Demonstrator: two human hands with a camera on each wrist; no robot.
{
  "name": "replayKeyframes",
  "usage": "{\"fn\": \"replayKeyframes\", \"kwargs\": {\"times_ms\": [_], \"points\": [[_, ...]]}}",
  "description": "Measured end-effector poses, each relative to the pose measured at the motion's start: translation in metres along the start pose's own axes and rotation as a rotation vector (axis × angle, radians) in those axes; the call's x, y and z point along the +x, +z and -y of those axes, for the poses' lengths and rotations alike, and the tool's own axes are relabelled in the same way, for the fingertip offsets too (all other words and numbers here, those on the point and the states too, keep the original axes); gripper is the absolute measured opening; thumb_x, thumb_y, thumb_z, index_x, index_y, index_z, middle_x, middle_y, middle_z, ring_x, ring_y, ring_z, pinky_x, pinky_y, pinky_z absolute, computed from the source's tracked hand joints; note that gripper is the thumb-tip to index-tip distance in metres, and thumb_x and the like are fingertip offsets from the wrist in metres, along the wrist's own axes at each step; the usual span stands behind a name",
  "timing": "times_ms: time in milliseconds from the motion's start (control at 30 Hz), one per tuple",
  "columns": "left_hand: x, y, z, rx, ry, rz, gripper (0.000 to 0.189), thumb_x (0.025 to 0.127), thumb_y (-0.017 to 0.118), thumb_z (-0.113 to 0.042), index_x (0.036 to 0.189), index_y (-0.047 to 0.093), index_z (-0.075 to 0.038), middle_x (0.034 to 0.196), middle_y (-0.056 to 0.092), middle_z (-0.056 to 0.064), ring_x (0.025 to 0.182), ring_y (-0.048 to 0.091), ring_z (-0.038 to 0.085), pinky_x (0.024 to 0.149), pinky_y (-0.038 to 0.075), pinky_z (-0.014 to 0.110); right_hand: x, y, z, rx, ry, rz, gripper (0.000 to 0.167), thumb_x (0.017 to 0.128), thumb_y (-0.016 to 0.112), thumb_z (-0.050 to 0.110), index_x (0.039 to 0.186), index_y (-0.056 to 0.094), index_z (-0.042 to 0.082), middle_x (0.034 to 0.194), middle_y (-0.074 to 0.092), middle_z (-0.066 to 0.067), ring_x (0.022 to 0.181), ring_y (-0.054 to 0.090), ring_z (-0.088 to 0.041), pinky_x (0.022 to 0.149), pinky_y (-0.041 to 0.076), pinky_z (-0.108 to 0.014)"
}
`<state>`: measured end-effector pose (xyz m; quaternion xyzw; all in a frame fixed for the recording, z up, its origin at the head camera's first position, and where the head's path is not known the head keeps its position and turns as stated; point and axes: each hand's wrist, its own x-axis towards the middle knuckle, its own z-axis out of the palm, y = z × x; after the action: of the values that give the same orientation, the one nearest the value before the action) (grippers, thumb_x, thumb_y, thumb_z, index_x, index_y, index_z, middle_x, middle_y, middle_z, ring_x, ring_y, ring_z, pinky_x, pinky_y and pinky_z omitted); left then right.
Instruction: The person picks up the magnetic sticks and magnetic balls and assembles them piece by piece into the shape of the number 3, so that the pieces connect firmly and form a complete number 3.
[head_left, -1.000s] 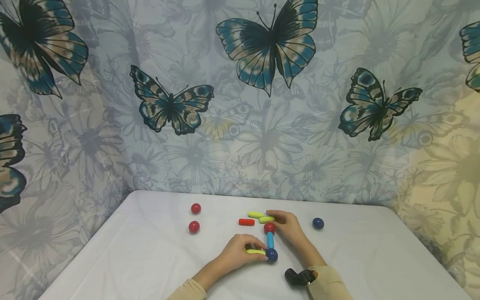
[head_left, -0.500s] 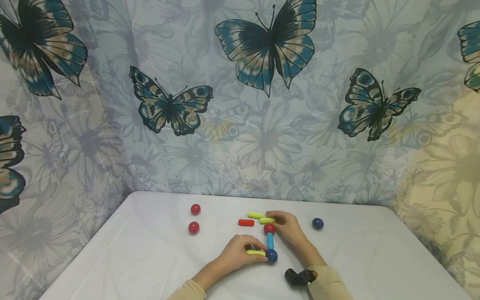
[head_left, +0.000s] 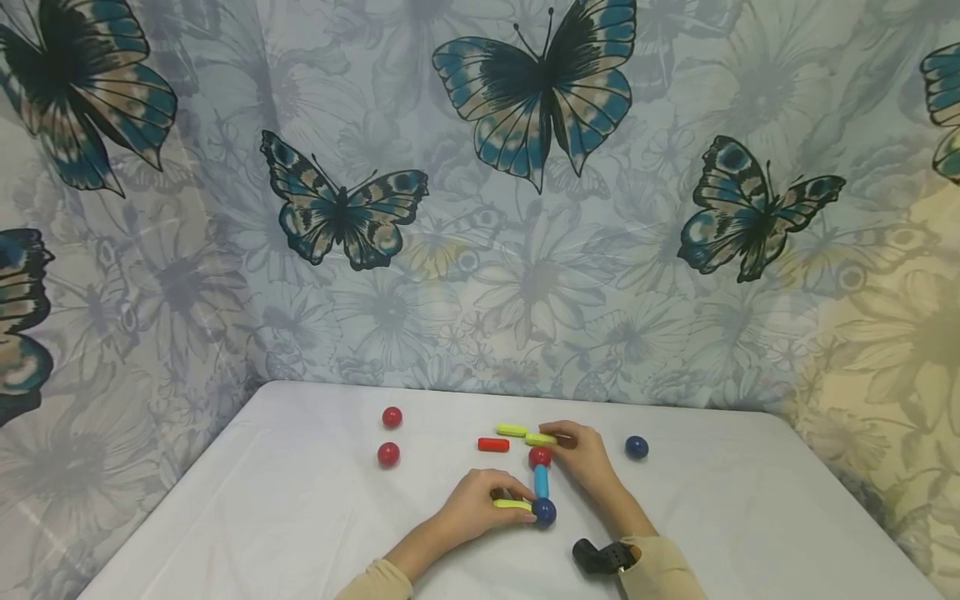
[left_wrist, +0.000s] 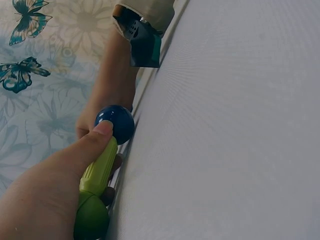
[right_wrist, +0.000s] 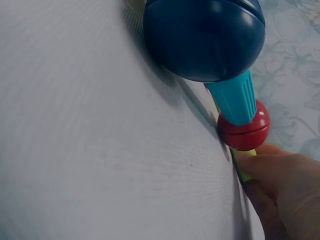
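Note:
My left hand (head_left: 477,504) grips a lime-green rod (left_wrist: 100,167) between thumb and fingers. One rod end meets a dark blue ball (head_left: 543,512), and the thumb tip rests on that ball. A green ball (left_wrist: 91,217) shows at the rod's other end in the left wrist view; the hand hides it from the head view. From the blue ball a light blue rod (head_left: 542,482) runs to a red ball (head_left: 539,457). Just behind that red ball, my right hand (head_left: 581,450) pinches the right end of a yellow-green rod (head_left: 538,439).
Left of the right hand lie another yellow-green rod (head_left: 511,430) and a red rod (head_left: 493,445). Two red balls (head_left: 392,417) are farther left on the white table (head_left: 247,500). A loose dark blue ball (head_left: 637,447) sits to the right. Patterned cloth (head_left: 480,325) hangs behind the table.
My right hand has shifted slightly right, drawing the pinched yellow-green rod along with it. The left hand keeps its hold and place.

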<state>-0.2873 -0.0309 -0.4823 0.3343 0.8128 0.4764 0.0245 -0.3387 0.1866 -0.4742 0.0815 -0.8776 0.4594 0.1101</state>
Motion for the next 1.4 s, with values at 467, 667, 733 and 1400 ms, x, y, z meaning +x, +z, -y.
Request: {"fn": "replayKeyframes", "kwargs": {"times_ms": [467, 667, 733, 1400], "points": [[0.000, 0.001, -0.001, 0.004, -0.009, -0.001, 0.025, 0.079, 0.078, -0.039, 0.100, 0.076, -0.025, 0.089, 0.073, -0.013, 0.074, 0.057, -0.005, 0.068, 0.050, 0.015, -0.004, -0.001, -0.002, 0.011, 0.019, -0.042, 0.025, 0.083, 0.073, 0.003, 0.108, 0.073, 0.007, 0.115, 0.072, -0.014, 0.111, 0.067, -0.031, 0.093, 0.055, -0.037], [0.000, -0.001, -0.002, 0.016, -0.007, 0.007, 0.026, 0.080, 0.077, -0.039, 0.102, 0.076, -0.025, 0.090, 0.073, -0.013, 0.074, 0.057, -0.006, 0.069, 0.049, 0.015, -0.005, 0.000, -0.001, 0.054, 0.076, -0.096, 0.026, 0.086, 0.074, 0.011, 0.111, 0.072, 0.007, 0.115, 0.072, -0.013, 0.112, 0.067, -0.029, 0.094, 0.055, -0.036], [0.000, -0.001, -0.001, 0.019, -0.007, 0.007, 0.026, 0.080, 0.077, -0.039, 0.101, 0.076, -0.025, 0.090, 0.073, -0.013, 0.074, 0.056, -0.006, 0.069, 0.049, 0.015, -0.005, 0.000, -0.001, 0.093, 0.091, -0.101, 0.027, 0.087, 0.073, 0.013, 0.113, 0.071, 0.006, 0.116, 0.071, -0.014, 0.112, 0.067, -0.028, 0.093, 0.055, -0.034], [0.000, -0.001, -0.002, 0.034, 0.006, -0.001, 0.026, 0.080, 0.078, -0.039, 0.100, 0.076, -0.024, 0.089, 0.074, -0.014, 0.073, 0.055, -0.007, 0.067, 0.048, 0.014, -0.007, 0.011, 0.013, 0.387, 0.219, -0.076, 0.033, 0.093, 0.066, 0.017, 0.118, 0.062, -0.004, 0.105, 0.074, -0.019, 0.098, 0.073, -0.024, 0.081, 0.058, -0.022]]}}
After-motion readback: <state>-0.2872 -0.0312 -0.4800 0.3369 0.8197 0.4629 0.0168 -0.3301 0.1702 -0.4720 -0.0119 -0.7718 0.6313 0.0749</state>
